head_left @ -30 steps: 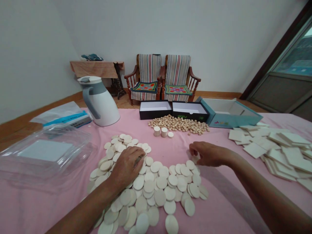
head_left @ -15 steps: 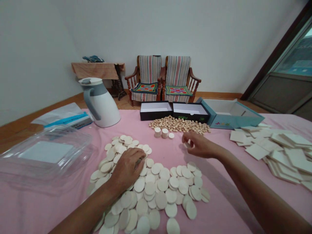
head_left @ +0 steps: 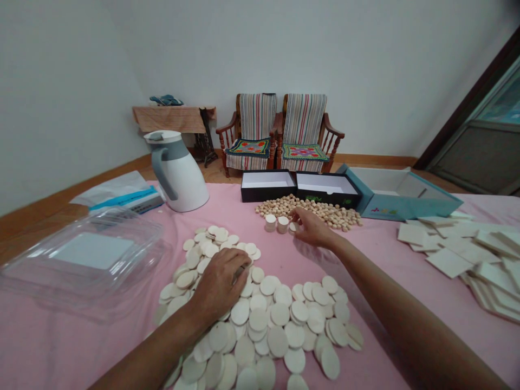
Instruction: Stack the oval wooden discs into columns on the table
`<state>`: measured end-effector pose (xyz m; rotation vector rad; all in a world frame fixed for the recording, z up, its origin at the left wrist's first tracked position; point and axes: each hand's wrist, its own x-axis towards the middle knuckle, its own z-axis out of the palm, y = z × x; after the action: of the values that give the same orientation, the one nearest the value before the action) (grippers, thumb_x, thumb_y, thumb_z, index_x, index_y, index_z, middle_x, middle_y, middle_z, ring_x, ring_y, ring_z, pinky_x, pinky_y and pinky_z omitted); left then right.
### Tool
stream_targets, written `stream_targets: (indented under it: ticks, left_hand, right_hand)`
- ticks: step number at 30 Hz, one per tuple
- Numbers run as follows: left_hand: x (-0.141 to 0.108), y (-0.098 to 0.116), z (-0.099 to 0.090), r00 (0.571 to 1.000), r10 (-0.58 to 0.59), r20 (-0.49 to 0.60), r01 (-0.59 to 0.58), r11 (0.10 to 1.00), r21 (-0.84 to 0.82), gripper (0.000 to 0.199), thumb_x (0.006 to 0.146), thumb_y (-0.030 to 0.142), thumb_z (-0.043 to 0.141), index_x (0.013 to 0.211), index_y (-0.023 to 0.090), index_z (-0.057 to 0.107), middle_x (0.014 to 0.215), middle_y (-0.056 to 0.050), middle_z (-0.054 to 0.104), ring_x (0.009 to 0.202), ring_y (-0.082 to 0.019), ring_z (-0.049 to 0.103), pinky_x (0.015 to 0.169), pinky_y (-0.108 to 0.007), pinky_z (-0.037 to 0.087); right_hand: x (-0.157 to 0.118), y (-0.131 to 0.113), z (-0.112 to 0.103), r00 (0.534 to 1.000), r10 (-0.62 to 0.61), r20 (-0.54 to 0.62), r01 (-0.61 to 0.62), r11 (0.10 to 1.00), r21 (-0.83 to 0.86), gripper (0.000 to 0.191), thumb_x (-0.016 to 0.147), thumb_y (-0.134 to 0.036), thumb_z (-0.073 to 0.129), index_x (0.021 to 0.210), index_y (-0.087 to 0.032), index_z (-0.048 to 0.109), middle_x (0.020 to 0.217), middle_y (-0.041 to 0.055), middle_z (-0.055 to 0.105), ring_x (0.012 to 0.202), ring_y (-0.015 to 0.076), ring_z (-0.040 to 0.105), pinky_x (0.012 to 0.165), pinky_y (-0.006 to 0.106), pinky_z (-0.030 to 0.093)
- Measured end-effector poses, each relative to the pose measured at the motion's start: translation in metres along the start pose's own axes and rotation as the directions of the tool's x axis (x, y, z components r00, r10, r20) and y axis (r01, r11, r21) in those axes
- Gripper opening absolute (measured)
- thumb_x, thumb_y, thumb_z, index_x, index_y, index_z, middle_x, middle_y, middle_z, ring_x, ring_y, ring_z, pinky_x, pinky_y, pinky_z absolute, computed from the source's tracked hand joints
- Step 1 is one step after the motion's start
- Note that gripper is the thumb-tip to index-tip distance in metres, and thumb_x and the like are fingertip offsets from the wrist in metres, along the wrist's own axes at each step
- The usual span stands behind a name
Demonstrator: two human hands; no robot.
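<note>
Pale round wooden discs (head_left: 278, 341) lie in a wide loose pile on the pink cloth. My left hand (head_left: 225, 276) rests over the pile's left part, fingers bent and pressed together; what they hold, if anything, is hidden. Beyond the pile, two small upright stacks of discs (head_left: 270, 222) stand beside a lower third stack (head_left: 293, 227). My right hand (head_left: 309, 226) is at this lower stack with its fingertips closed on a disc, partly hidden by the fingers. Just behind the stacks is a heap of small wooden beads (head_left: 337, 215).
Two black open boxes (head_left: 268, 194) and a blue open box (head_left: 410, 206) stand behind the beads. Square wooden tiles (head_left: 449, 262) are piled at right. A white jug (head_left: 187, 181), a blue-white packet (head_left: 125, 200) and clear plastic trays (head_left: 89, 252) are at left.
My right hand has moved left to the low stack of discs. My left hand stays on the pile. The whole view has shifted slightly to the left.
</note>
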<state>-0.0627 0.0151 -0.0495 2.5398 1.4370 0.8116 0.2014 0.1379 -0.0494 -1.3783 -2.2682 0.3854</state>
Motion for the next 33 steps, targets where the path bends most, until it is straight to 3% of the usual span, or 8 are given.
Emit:
stream_targets:
  ticks: [6,9,13,17,21,25,29,33]
  left_hand:
    - [0.001,0.002,0.000,0.999,0.014,-0.034,-0.015,1.000,-0.009,0.016,0.082,0.013,0.052,0.092,0.018,0.062,0.096,-0.006,0.065,0.092,-0.021,0.057,0.085,-0.038,0.046]
    - [0.002,0.001,0.001,0.999,0.012,-0.031,-0.012,1.000,-0.005,0.015,0.082,0.014,0.051,0.093,0.018,0.062,0.098,-0.006,0.065,0.093,-0.021,0.057,0.085,-0.038,0.045]
    - [0.002,0.000,0.002,1.000,0.016,-0.019,-0.016,1.000,-0.002,0.015,0.083,0.016,0.051,0.093,0.018,0.062,0.098,-0.006,0.065,0.094,-0.021,0.057,0.085,-0.038,0.045]
    - [0.002,-0.002,0.003,0.999,0.021,-0.025,-0.021,1.000,0.004,0.015,0.084,0.017,0.051,0.093,0.018,0.062,0.097,-0.006,0.066,0.093,-0.021,0.058,0.085,-0.038,0.045]
    - [0.001,-0.004,0.003,1.000,0.021,-0.022,-0.021,1.000,0.003,0.016,0.085,0.018,0.050,0.094,0.018,0.062,0.098,-0.006,0.065,0.095,-0.021,0.058,0.087,-0.039,0.045]
    - [0.001,-0.004,0.004,1.000,0.018,-0.019,-0.018,1.000,0.002,0.016,0.084,0.017,0.050,0.094,0.019,0.062,0.098,-0.006,0.065,0.095,-0.021,0.057,0.087,-0.038,0.044]
    - [0.002,-0.003,0.003,1.000,0.011,-0.015,-0.011,1.000,0.006,0.015,0.084,0.017,0.050,0.093,0.018,0.062,0.098,-0.006,0.065,0.096,-0.021,0.057,0.087,-0.039,0.044]
    - [0.001,-0.002,0.002,1.000,0.015,-0.013,-0.015,1.000,0.011,0.017,0.084,0.017,0.049,0.095,0.018,0.062,0.100,-0.006,0.064,0.096,-0.021,0.056,0.088,-0.039,0.044]
  right_hand:
    - [-0.013,-0.006,-0.021,0.999,0.010,-0.042,-0.010,1.000,0.000,0.031,0.065,-0.007,0.053,0.096,-0.015,0.055,0.097,0.0078,0.061,0.084,0.0170,0.055,0.074,0.028,0.042]
    - [-0.033,-0.013,-0.043,0.987,0.047,0.154,-0.051,0.998,0.024,0.022,0.067,-0.006,0.050,0.085,-0.016,0.057,0.086,0.0054,0.062,0.075,0.0148,0.056,0.065,0.025,0.042]
    - [-0.066,-0.024,-0.067,0.821,0.020,0.570,-0.039,0.999,0.021,0.021,0.067,-0.014,0.059,0.088,-0.017,0.059,0.087,0.0050,0.062,0.074,0.0155,0.057,0.063,0.024,0.042]
    - [-0.087,-0.032,-0.072,0.761,0.058,0.646,-0.036,0.998,-0.047,0.032,0.063,-0.012,0.061,0.095,-0.018,0.059,0.093,0.0054,0.061,0.080,0.0167,0.056,0.067,0.025,0.042]
    - [-0.093,-0.034,-0.071,0.773,0.024,0.634,0.002,0.999,-0.041,0.033,0.062,-0.008,0.058,0.093,-0.019,0.060,0.097,0.0054,0.060,0.082,0.0163,0.054,0.068,0.025,0.040]
    - [-0.086,-0.030,-0.067,0.805,-0.019,0.593,0.002,1.000,0.029,0.016,0.065,-0.011,0.058,0.080,-0.017,0.057,0.080,0.0021,0.059,0.070,0.0132,0.051,0.060,0.023,0.037]
    - [-0.073,-0.014,-0.048,0.919,0.007,0.395,-0.111,0.964,0.242,0.007,0.073,-0.015,0.052,0.078,-0.017,0.055,0.069,-0.0005,0.058,0.061,0.0107,0.050,0.055,0.021,0.035]
    - [-0.064,0.002,-0.028,0.977,0.125,0.173,-0.163,0.960,0.229,0.013,0.071,-0.013,0.052,0.082,-0.016,0.059,0.079,0.0029,0.062,0.069,0.0127,0.055,0.061,0.023,0.039]
